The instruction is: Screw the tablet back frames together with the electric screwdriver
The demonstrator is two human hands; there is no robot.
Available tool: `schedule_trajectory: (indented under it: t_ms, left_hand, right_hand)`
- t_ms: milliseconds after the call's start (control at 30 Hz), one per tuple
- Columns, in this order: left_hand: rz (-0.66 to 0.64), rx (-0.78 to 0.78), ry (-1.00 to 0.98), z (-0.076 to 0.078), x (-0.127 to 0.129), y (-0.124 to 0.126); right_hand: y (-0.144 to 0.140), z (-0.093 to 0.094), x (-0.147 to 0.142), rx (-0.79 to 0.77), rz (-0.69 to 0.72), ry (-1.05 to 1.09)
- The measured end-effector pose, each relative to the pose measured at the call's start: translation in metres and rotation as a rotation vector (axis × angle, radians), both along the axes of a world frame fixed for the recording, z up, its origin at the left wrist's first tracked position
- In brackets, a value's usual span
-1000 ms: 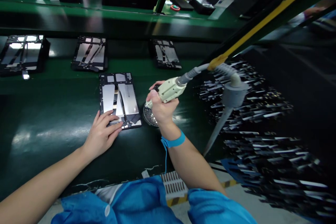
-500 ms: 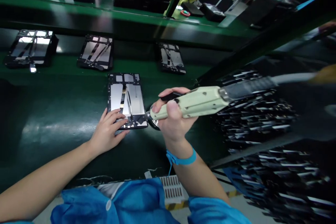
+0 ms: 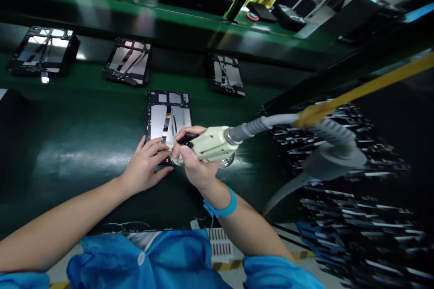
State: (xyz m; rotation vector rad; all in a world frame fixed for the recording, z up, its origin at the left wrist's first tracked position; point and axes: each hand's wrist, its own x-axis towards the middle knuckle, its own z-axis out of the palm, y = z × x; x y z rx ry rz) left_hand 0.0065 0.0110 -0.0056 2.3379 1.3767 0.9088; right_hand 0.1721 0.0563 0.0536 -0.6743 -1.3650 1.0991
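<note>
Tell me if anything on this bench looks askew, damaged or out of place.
Nothing stands out. The open tablet lies flat and square under the left hand; the right hand grips the screwdriver at its near edge. The three tablets behind sit at slightly different angles, nothing more.

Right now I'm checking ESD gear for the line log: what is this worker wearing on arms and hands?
Both hands are bare, no gloves: left hand, right hand. The forearms are uncovered; bright blue sleeves sit bunched near the elbows. A blue wrist strap circles the right wrist, with a thin blue cord hanging from it.
</note>
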Motion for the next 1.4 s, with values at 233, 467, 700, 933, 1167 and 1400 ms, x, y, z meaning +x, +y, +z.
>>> schedule_trajectory:
  t_ms: [233, 467, 700, 933, 1167, 1400]
  left_hand:
    - [0.025, 0.011, 0.01, 0.0, 0.001, -0.001]
    - [0.011, -0.011, 0.005, 0.002, 0.002, -0.001]
    - [0.009, -0.008, -0.002, -0.002, 0.001, 0.001]
    - [0.021, -0.012, -0.014, -0.001, 0.002, 0.0]
    - [0.016, -0.012, 0.0, 0.0, 0.003, 0.0]
    - [0.049, 0.047, 0.123, 0.003, 0.005, 0.008]
  right_hand:
    - [-0.004, -0.01, 0.003, -0.052, -0.002, -0.084]
    - [-0.001, -0.01, 0.002, -0.038, 0.016, -0.052]
    - [0.001, 0.002, 0.015, -0.001, -0.025, 0.051]
    - [0.001, -0.004, 0.018, 0.011, 0.016, 0.017]
    - [-0.002, -0.006, 0.018, 0.015, 0.017, -0.044]
    - [0.003, 0.001, 0.019, 0.015, -0.003, -0.001]
